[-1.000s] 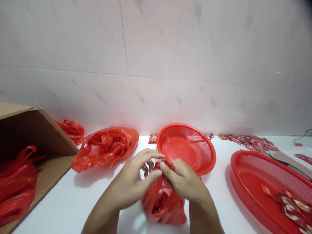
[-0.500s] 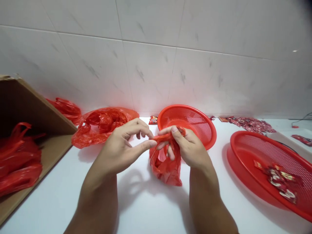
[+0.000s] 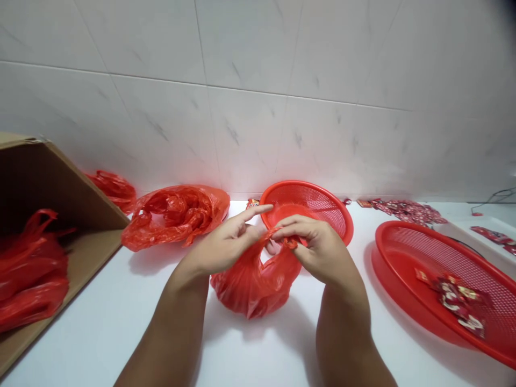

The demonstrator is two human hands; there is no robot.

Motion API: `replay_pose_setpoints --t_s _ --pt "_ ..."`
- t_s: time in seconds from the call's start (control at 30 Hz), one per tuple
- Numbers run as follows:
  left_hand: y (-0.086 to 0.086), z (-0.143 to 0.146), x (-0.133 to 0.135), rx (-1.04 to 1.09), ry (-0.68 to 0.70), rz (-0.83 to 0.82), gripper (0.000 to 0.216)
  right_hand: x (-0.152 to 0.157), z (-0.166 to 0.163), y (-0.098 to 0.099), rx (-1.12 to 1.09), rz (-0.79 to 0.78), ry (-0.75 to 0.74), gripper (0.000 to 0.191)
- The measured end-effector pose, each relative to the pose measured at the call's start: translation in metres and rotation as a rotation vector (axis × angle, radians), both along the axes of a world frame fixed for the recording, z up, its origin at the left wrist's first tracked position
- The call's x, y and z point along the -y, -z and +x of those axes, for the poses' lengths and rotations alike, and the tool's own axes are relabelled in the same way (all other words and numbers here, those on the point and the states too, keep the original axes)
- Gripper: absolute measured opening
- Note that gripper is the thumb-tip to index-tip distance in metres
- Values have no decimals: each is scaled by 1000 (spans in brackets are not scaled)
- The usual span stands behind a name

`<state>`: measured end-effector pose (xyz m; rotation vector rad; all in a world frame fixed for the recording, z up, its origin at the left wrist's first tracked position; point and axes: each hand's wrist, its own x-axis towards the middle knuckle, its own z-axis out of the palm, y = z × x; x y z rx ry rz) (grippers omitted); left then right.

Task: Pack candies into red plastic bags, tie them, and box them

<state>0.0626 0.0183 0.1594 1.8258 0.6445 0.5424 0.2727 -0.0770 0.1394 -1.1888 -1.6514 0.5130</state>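
Note:
A red plastic bag [image 3: 252,287] hangs between my hands over the white table, its lower part rounded out. My left hand [image 3: 229,242] holds the bag's left top edge, with the index finger stretched out to the right. On the other side my right hand [image 3: 312,244] pinches the twisted top of the bag between thumb and fingers. What lies inside the bag is hidden. Just behind the hands stands a red mesh basket [image 3: 346,215], partly covered by my right hand.
A cardboard box [image 3: 92,252] on the left holds a red bag [image 3: 32,274]. Crumpled red bags [image 3: 177,215] lie by the wall. At right, a larger red basket [image 3: 403,290] contains wrapped packets [image 3: 463,306]. More small packets [image 3: 411,210] lie along the wall.
The bag has spread wider and its body has swung left, now rounded below both hands. My left hand has moved in to the right and lifted its index finger. The view has tilted slightly upward.

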Motion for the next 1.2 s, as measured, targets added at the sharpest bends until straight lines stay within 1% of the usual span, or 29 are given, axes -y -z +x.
replay_pose_setpoints --t_s 0.07,0.13,0.27,0.37,0.5,0.57,0.63,0.77,0.9,0.97,1.0,1.07,1.1,1.2 --pt "0 2 -1 43 -82 27 60 -2 -2 1 -5 46 -2 49" --pt "0 3 -3 54 -83 60 53 -3 -3 1 -16 65 -18 49" --pt "-1 3 -6 32 65 107 35 -3 -6 1 -2 51 -47 46" --pt "-4 -2 -7 33 133 106 32 -4 -8 2 -9 54 -80 41" --pt "-8 -8 -5 -32 258 68 31 -3 -11 1 -78 36 -145 31" --pt "-9 -9 -4 -24 254 72 26 -2 -14 -1 -119 24 -172 26" --pt "-9 -10 -4 -1 178 99 21 -1 -17 -3 -123 35 -152 22" --pt "-8 -19 -10 -55 -85 241 25 -1 -14 -5 -22 51 0 22" --pt "-10 -50 -23 -186 -360 297 27 8 13 -5 18 -55 91 26" --pt "-11 -66 -28 -210 -473 320 27 16 29 -5 -21 -79 133 28" --pt "-12 -71 -29 -194 -507 334 27 21 35 -5 -54 -84 145 30" --pt "-14 -73 -29 -99 -537 353 27 28 42 -6 -130 -96 117 34" --pt "-14 -68 -26 -28 -541 359 26 29 42 -6 -162 -108 69 36" --pt "-14 -40 -11 206 -502 368 20 21 28 -4 -173 -185 -176 36"
